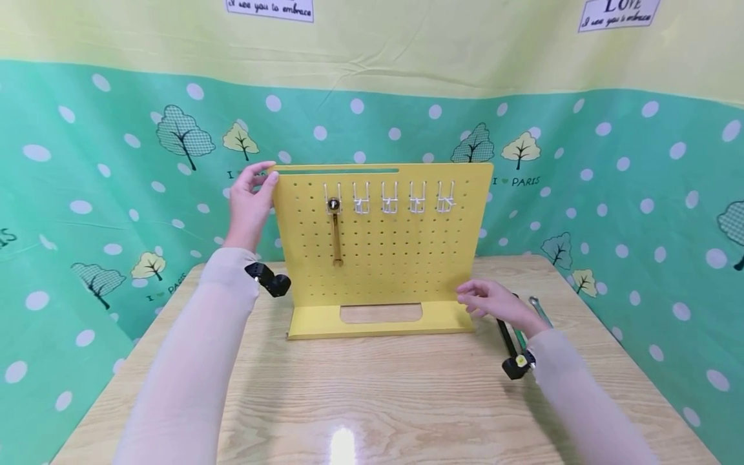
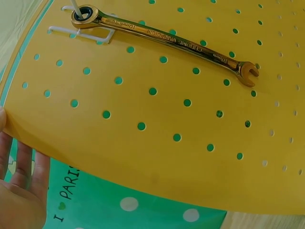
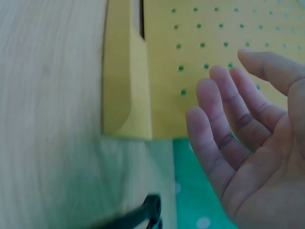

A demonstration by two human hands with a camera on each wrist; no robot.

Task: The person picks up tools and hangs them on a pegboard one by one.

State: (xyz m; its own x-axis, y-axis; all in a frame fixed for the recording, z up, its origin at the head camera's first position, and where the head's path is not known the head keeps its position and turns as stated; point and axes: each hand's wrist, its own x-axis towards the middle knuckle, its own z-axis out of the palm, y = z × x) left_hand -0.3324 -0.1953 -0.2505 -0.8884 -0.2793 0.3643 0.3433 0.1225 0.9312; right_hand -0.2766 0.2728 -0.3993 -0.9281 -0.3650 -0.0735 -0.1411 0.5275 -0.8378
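Observation:
A yellow pegboard stand stands upright on the table. My left hand holds its upper left corner, the thumb in front and the fingers behind the panel. One golden combination wrench hangs by its ring end from the leftmost white hook, open end down. Several more white hooks in the same row carry nothing. My right hand is beside the board's lower right side, fingers loosely spread. In the right wrist view the palm shows and nothing is in it.
Right of the board, partly hidden by my right arm, lie a black-handled tool, a green one and a silver wrench. A green curtain with dots and trees hangs behind the wooden table.

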